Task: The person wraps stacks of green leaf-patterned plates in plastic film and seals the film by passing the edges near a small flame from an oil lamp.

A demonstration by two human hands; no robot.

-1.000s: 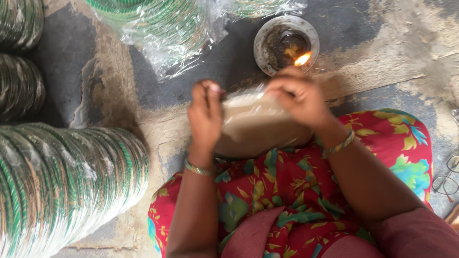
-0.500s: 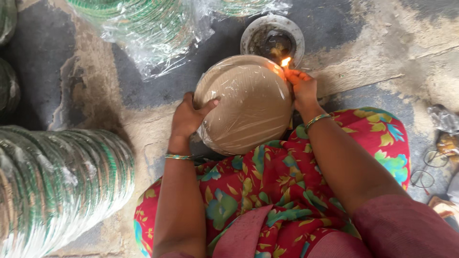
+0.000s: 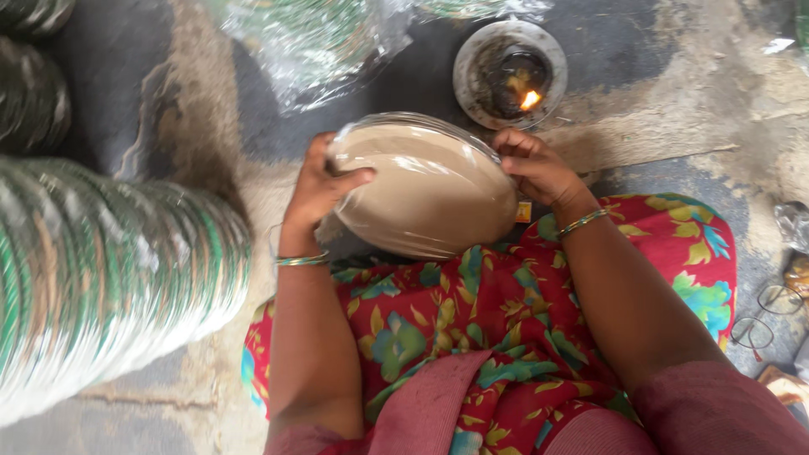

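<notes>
Now: plastic-wrapped stack of brown paper plates [image 3: 421,190] held over lap, between hands; left hand [image 3: 318,190] fingers clamped on left edge, right hand [image 3: 535,168] pinching right rim, nearest oil lamp flame [image 3: 529,99].

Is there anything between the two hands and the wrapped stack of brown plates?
Nothing visible. The left hand and right hand both grip the wrapped plate stack directly at its opposite edges, touching its clear film.

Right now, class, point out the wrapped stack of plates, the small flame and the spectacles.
wrapped stack of plates [image 3: 425,194], head view, middle of its brown top face.
small flame [image 3: 529,99], head view, its bright centre.
spectacles [image 3: 763,316], head view, the frame.
</notes>
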